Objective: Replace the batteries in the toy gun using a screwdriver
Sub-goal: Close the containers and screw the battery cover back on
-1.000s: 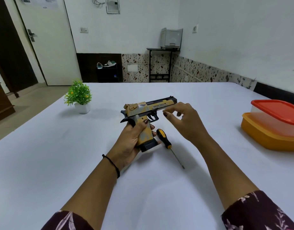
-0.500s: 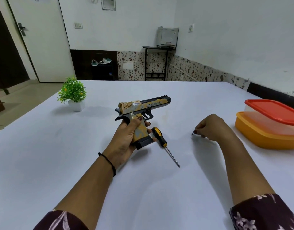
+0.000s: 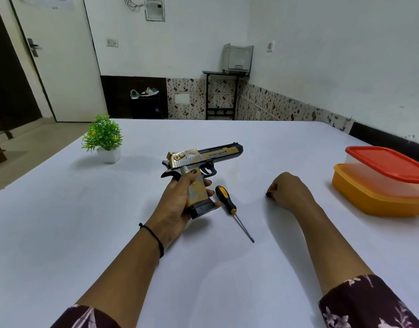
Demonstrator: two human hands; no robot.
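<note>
Two hands are out over the white counter (image 3: pixel 61 233), and the right hand (image 3: pixel 287 190) has changed most: a second ago its fingers (image 3: pixel 271 194) were up at the toy gun's barrel, half a second ago they had dropped to the counter, and now they rest in much the same spot, curled inward against the surface, well to the right of the gun. Whether they pinch anything small cannot be told. The left hand (image 3: pixel 180 200) keeps its hold as before, wrapped closed around the grip of the toy gun (image 3: pixel 201 159), which stays raised above the counter with its barrel pointing right. The gun is hard plastic, gold and silver on the slide, dark on the frame and the blocky base of the grip. Just right of the left fingers lies the screwdriver (image 3: pixel 228 204), unmoved, with a rounded black-and-yellow handle and a thin metal shaft pointing toward the camera. Far right of the right fingers sits a smooth orange tub (image 3: pixel 374 202) carrying a clear box with a red lid (image 3: pixel 388 162).
</note>
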